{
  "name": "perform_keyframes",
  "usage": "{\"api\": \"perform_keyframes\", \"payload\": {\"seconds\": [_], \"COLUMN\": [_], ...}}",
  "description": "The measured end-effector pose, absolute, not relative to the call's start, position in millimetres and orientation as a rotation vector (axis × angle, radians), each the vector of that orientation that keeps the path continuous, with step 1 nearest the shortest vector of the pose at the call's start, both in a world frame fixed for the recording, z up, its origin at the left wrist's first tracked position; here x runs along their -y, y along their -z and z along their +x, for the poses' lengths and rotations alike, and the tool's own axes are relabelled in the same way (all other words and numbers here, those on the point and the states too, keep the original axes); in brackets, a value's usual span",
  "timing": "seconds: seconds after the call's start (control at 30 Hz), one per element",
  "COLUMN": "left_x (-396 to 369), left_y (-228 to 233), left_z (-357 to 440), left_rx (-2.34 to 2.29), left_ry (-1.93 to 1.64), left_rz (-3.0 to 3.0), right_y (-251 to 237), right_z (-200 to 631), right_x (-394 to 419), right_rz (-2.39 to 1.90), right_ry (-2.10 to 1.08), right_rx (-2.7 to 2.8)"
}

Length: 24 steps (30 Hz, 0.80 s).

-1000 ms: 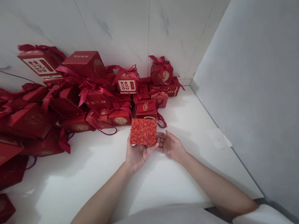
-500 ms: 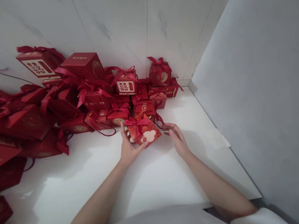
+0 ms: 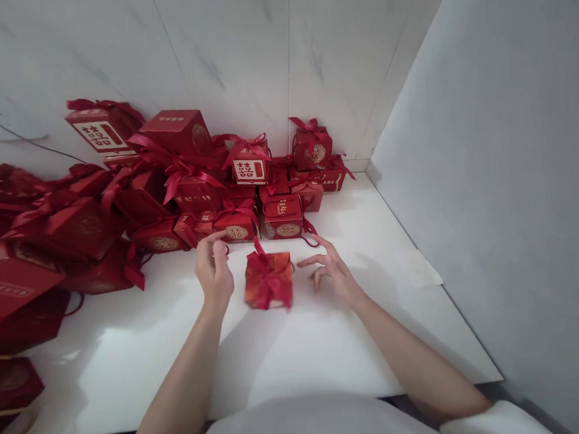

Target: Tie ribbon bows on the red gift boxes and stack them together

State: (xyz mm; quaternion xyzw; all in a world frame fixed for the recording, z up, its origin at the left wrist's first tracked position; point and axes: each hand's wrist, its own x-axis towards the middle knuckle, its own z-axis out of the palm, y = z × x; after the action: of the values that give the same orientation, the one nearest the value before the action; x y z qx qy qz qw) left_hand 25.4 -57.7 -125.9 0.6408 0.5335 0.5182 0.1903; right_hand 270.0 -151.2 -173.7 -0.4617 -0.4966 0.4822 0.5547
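Left hand (image 3: 213, 270) fingers loosely curled, holding nothing, just left of small red gift box (image 3: 268, 281). Right hand (image 3: 330, 272) fingers spread, empty, just right of it. Box blurred, ribbon bow on top, on white tabletop (image 3: 300, 350). Pile of red gift boxes (image 3: 177, 186) behind.

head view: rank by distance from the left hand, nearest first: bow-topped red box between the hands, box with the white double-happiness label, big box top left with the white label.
From the left hand:
1. Bow-topped red box, just to its right on the white table.
2. Box with the white double-happiness label, behind, in the pile by the wall.
3. Big box, far back left, atop the pile.
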Motion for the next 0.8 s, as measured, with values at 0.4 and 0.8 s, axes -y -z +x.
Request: {"api": "perform_keyframes", "payload": {"seconds": [0.4,0.8], "left_x": [141.0,178.4], "left_y": [42.5,53.5], "left_z": [16.6,22.7], "left_rx": [-1.974,-1.751], "left_ry": [-0.183,-0.457], "left_rz": [2.219,2.212], "right_y": [170.0,179.6], "right_z": [264.2,261.6], "right_x": [159.0,160.8], "right_rz": [-1.141,-1.236], "right_ry": [-1.035,-1.029], "right_rx": [1.053,1.168]}}
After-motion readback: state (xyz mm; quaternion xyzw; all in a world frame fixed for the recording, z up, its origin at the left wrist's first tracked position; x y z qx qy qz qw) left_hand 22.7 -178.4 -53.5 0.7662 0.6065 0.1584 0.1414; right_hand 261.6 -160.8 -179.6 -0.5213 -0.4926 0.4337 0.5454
